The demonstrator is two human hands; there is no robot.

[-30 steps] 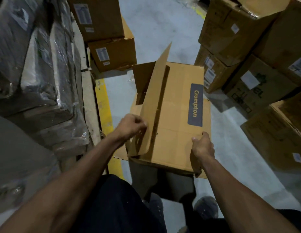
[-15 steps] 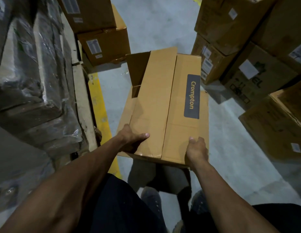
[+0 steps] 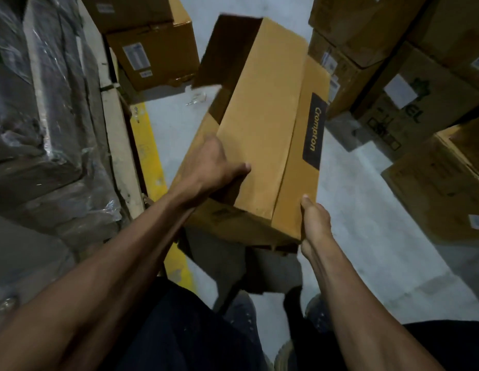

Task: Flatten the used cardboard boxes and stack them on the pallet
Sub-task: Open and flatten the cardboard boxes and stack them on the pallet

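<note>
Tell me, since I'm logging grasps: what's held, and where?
The Crompton box: left hand on its near left side, right hand at its near right corner.

Grey concrete floor (image 3: 366, 210) with a yellow painted line (image 3: 148, 145); plastic-wrapped goods (image 3: 45, 116) at left; dark shoes (image 3: 241, 317) at bottom.

I'm seeing matt brown cardboard on the box (image 3: 259, 124), its dark label (image 3: 314, 131) smooth. Floor (image 3: 366, 210) is rough grey concrete with a scuffed yellow painted line (image 3: 148, 153). Glossy crinkled plastic wrap (image 3: 45, 103) on my left, beside bare wood (image 3: 117, 135).
</note>
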